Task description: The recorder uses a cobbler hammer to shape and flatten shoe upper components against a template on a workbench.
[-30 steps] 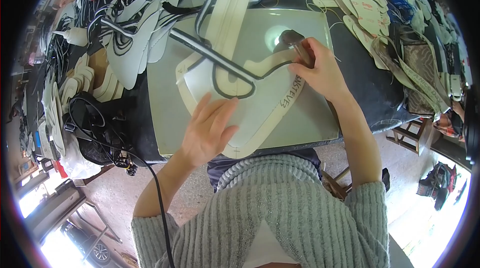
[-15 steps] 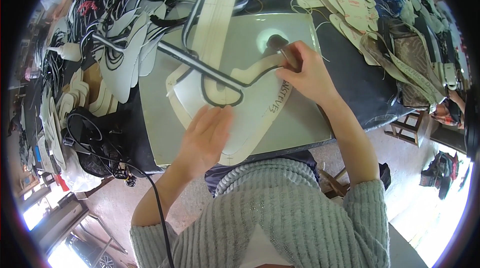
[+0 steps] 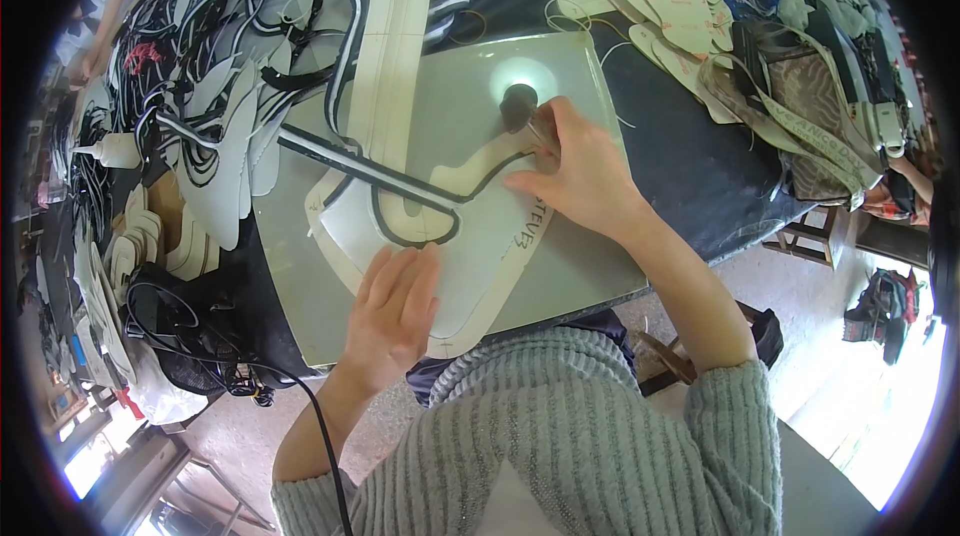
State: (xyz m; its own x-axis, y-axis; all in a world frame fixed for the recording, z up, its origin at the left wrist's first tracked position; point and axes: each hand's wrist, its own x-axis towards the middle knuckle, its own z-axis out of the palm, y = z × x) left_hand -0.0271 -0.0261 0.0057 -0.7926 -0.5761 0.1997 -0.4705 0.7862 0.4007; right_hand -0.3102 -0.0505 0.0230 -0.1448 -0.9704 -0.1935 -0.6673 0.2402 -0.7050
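Note:
On a pale square board [image 3: 590, 266] lies a white sheet piece [image 3: 440, 291] with a cream border. Black-and-white strips run over it; one long strip [image 3: 370, 168] crosses diagonally, and another curves in a U above my left hand. A long cream template [image 3: 385, 56] with rounded ends extends up from the piece. My left hand [image 3: 395, 301] rests on the white piece, fingers stretched out just below the U-shaped strip. In my right hand [image 3: 575, 161] is a short-handled hammer with a dark round head [image 3: 519, 106], held above the strip's right end; the fingers hide part of its handle.
Tangled strips and grey-white cut pieces [image 3: 225, 141] are heaped at the left, beside a white squeeze bottle [image 3: 110, 150]. Stacked cream pieces [image 3: 660, 1] lie at the far right, near a patterned fabric bag [image 3: 800, 86]. A black cable [image 3: 320, 416] hangs by my left arm.
The whole view has shifted, so the board appears further left and lower. My left hand has moved slightly left on the white piece. My right hand still holds the hammer, slightly lower over the board.

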